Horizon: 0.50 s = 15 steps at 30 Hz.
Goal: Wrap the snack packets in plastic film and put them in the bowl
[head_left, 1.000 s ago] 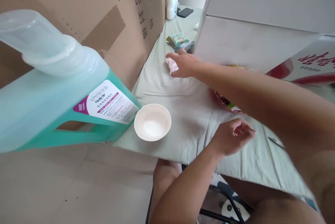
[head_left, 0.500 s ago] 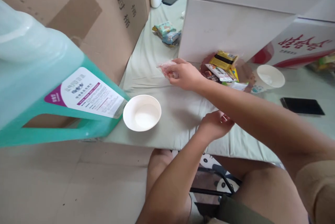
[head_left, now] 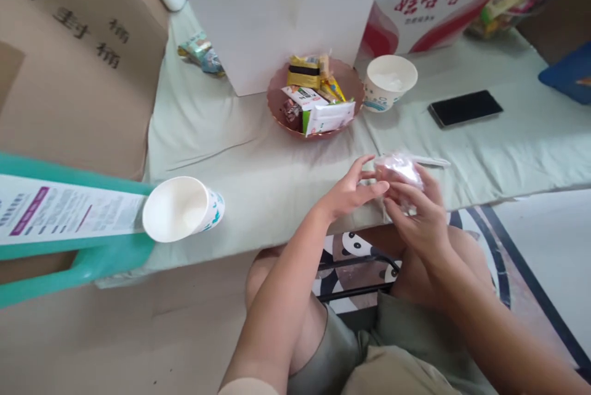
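At the table's (head_left: 272, 179) left front corner, a green jug (head_left: 78, 213) is just beside a paper cup (head_left: 184, 207). Farther back, the bowl (head_left: 277, 103) probably keeps wrapped snacks (head_left: 318, 96) together. The left hand (head_left: 353, 192) spreads wide, seemingly to steady the packet (head_left: 399, 168); contact is unclear. By the front edge, the right hand (head_left: 422, 216) grips that packet, presumably for close handling; half a second earlier, it held it farther left and back.

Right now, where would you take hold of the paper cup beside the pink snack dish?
Probably by its outer wall, just under the rim, from the near right. The paper cup stands upright and narrows downward, so gripping around the wider top should hold well. The pink snack dish crowds its left, and a printed carton stands behind.
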### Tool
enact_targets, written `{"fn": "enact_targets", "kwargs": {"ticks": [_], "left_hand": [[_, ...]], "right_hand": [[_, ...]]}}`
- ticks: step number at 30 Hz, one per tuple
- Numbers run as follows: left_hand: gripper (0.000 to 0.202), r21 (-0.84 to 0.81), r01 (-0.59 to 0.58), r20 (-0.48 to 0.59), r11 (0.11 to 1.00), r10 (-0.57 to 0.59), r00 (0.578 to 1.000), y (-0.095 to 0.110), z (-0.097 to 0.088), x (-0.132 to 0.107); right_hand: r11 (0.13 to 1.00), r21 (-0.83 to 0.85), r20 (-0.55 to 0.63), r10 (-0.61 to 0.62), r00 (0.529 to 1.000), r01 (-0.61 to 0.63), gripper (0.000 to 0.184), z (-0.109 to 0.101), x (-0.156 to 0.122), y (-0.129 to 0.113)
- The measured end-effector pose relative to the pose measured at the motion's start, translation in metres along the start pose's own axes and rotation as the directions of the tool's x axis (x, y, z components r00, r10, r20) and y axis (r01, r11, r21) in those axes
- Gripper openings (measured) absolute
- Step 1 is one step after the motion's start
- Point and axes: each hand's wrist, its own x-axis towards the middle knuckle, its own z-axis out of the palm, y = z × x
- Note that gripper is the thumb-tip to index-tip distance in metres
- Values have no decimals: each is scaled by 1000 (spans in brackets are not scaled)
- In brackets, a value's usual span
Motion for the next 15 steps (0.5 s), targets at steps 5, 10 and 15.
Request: {"fn": "enact_targets", "kwargs": {"ticks": [5,10,15], "left_hand": [[59,-182,-175,-171,968,144,975,-5,5,22],[59,0,-226,-340,974,213,916,-7,-9,36],[71,403,-344,-324,848,484,813,-24,-22,46]], "right_hand": [[972,177,256,-200,946,157,41,3,34,-1],[999,33,74,-13,997,11,34,-3,55,40],[922,-307,38,260,965,-237,30,8,51,84]]}}
